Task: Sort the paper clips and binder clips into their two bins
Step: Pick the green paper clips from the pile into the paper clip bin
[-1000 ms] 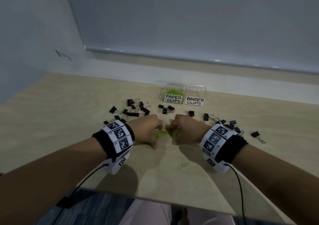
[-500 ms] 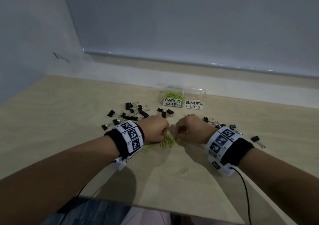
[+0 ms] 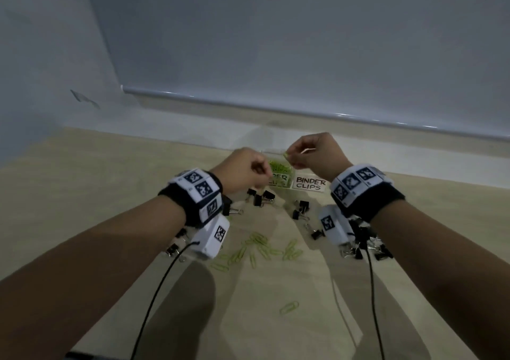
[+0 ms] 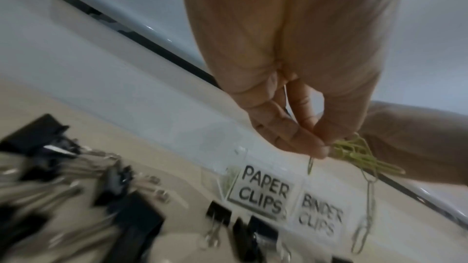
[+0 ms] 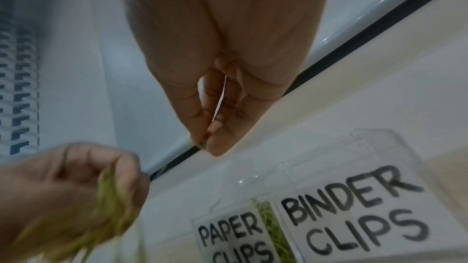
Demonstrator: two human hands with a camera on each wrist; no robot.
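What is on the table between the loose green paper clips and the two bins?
Black binder clips lie there, before the bins, in the head view.

This looks like an office or a plain data-recording room. A pale wood-laminate bench (image 3: 82, 194) meets bare grey-white walls, and a lowered roller blind (image 3: 303, 42) fills the upper right of the head view, its bottom rail just above a light sill. Office stationery lies on the bench: black binder clips (image 3: 260, 197), green paper clips (image 3: 259, 246), and, at the centre of the frame, two small clear bins with hand-lettered labels reading "PAPER CLIPS" (image 4: 263, 190) and "BINDER CLIPS" (image 3: 310, 184).
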